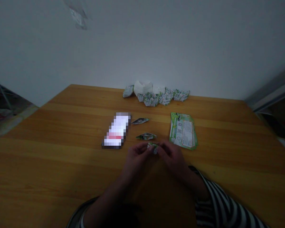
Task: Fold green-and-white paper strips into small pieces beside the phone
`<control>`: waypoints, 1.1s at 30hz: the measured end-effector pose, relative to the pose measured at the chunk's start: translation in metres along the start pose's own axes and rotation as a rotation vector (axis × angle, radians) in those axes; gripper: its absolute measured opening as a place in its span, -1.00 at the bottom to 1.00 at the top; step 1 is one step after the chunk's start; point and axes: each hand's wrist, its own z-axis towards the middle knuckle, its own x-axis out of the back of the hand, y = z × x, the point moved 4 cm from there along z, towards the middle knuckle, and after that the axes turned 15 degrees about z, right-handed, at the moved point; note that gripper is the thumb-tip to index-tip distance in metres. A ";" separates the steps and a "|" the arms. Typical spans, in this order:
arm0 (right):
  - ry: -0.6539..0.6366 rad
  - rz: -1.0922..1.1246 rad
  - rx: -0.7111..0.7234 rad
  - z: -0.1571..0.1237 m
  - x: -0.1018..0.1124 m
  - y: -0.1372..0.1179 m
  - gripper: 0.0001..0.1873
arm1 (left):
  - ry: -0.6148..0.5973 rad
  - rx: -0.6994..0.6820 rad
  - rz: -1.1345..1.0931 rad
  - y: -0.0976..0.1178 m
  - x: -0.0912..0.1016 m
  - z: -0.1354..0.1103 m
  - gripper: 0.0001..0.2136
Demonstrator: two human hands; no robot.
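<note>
1. Pinching a small folded paper point(153, 147) between them, the left hand point(136, 157) and right hand point(172, 156) meet just left of the stack of flat printed sheets point(183, 130), on its near side. Both hands' fingertips are closed on the paper and the other fingers are curled.
2. Left of the stack lie a pointed folded piece point(140, 120) and a boat-like folded piece point(146, 136), apart from each other.
3. Beyond the stack, against the wall, sits a pile of folded pieces point(156, 95).
4. Judging by that pile, many pieces are done. The one in hand looks partway folded, though its creases are too small to read.
5. The stack's sheets are still flat, so more folding seems left.
</note>
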 end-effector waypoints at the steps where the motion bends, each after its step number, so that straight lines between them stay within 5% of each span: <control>1: -0.039 -0.066 -0.008 0.000 -0.002 0.000 -0.78 | 0.014 -0.012 -0.011 0.001 0.000 0.000 -0.75; 9: -0.039 -0.322 0.066 -0.004 -0.007 -0.006 -0.76 | 0.081 -0.089 -0.014 0.002 0.002 -0.003 -0.82; 23: -0.071 -0.209 0.127 -0.009 -0.017 0.001 -0.68 | 0.071 -0.098 -0.045 -0.001 -0.002 0.001 -0.80; 28: -0.109 -0.187 0.126 -0.006 -0.023 0.007 -0.65 | 0.204 -0.263 0.192 0.006 0.007 -0.002 -0.89; 33: -0.013 -0.192 0.167 -0.003 -0.021 0.011 -0.50 | 0.253 -0.423 0.586 0.013 0.003 -0.003 -0.84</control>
